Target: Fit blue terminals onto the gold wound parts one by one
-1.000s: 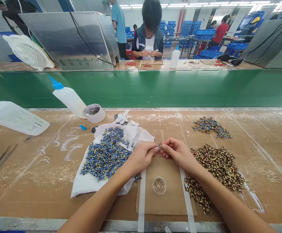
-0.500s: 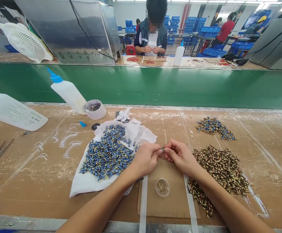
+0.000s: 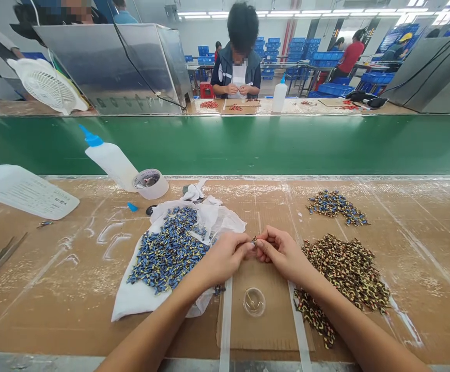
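Observation:
My left hand (image 3: 227, 256) and my right hand (image 3: 281, 251) meet fingertip to fingertip above a taped-down cardboard sheet (image 3: 263, 323). Both are closed in a pinch on one tiny dark piece (image 3: 254, 239) held between them. Left of my hands a heap of small blue and yellow pieces (image 3: 168, 250) lies on a white cloth (image 3: 139, 297). To the right lies a heap of dark brown and yellow pieces (image 3: 344, 268). A small clear round dish (image 3: 254, 302) sits on the cardboard just below my hands.
A smaller pile of blue pieces (image 3: 333, 202) lies at the back right. A squeeze bottle with a blue tip (image 3: 108, 157), a tape roll (image 3: 151, 183) and a flat white jug (image 3: 21, 191) lie at the left. Beyond runs a green conveyor belt (image 3: 286, 144), where another person (image 3: 238, 57) works opposite.
My hands stay together on the small piece with only slight finger movement. The view has shifted a little with my head.

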`<state>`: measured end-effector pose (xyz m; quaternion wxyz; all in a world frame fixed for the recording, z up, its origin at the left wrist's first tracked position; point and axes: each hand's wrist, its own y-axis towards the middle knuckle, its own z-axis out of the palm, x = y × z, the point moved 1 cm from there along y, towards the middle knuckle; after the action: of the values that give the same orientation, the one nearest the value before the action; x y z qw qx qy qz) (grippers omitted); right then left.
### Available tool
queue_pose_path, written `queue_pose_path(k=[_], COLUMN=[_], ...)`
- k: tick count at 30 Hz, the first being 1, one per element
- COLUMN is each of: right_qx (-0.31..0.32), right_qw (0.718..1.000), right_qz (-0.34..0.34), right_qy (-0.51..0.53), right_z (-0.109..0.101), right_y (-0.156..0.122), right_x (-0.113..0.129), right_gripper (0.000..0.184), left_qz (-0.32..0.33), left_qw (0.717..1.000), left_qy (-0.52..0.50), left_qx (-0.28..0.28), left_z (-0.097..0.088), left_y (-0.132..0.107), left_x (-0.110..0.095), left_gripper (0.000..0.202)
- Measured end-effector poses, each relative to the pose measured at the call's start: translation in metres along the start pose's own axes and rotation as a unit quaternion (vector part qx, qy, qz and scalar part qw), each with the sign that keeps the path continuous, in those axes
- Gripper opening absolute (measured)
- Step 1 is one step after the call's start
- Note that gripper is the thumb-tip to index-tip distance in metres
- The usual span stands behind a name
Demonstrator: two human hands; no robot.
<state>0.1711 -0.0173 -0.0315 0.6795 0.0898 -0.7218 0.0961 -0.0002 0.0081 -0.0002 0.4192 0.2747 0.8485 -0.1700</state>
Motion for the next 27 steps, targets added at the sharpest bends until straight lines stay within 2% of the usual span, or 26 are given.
queue_pose_path(k=[2, 3, 5, 6, 8, 10, 14, 18, 22, 25, 27], right_qx=[-0.038, -0.074, -0.173, -0.221, -0.304, -0.361, -0.425, -0.440, -0.427, -0.395, -0.316], right_qw=[0.999, 0.995, 0.971, 0.952, 0.907, 0.878, 0.847, 0.844, 0.859, 0.888, 0.926], right_qz=[-0.008, -0.020, -0.047, -0.048, -0.032, -0.022, -0.024, -0.041, -0.073, -0.099, -0.101], right_qy=[-0.027, -0.058, -0.159, -0.208, -0.290, -0.314, -0.319, -0.304, -0.272, -0.214, -0.180], right_z=[-0.013, -0.023, -0.050, -0.064, -0.093, -0.117, -0.145, -0.150, -0.139, -0.118, -0.096], right_y=[0.002, 0.003, 0.006, 0.007, 0.008, 0.009, 0.010, 0.010, 0.006, -0.001, -0.004], right_x=[0.002, 0.003, 0.001, 0.000, -0.005, -0.010, -0.015, -0.012, 0.002, 0.018, 0.028], right_gripper=[0.023, 0.023, 0.024, 0.024, 0.025, 0.026, 0.032, 0.036, 0.034, 0.030, 0.024], left_qz=[-0.008, -0.012, -0.030, -0.039, -0.049, -0.051, -0.047, -0.053, -0.026, -0.027, -0.048], left_qw=[1.000, 0.999, 0.992, 0.988, 0.984, 0.983, 0.976, 0.963, 0.959, 0.958, 0.958], left_qy=[-0.014, -0.001, 0.059, 0.091, 0.139, 0.164, 0.209, 0.260, 0.275, 0.268, 0.261], left_qx=[-0.015, -0.049, -0.107, -0.117, -0.103, -0.069, -0.034, -0.041, -0.062, -0.098, -0.108], left_z=[-0.015, -0.024, -0.042, -0.050, -0.060, -0.062, -0.049, -0.035, -0.038, -0.048, -0.055], left_y=[-0.003, -0.004, -0.008, -0.010, -0.013, -0.015, -0.013, -0.008, -0.006, -0.007, -0.009], left_x=[0.000, 0.001, 0.008, 0.011, 0.019, 0.024, 0.025, 0.023, 0.022, 0.019, 0.017], left_gripper=[0.024, 0.022, 0.019, 0.018, 0.015, 0.011, 0.005, 0.005, 0.011, 0.012, 0.013])
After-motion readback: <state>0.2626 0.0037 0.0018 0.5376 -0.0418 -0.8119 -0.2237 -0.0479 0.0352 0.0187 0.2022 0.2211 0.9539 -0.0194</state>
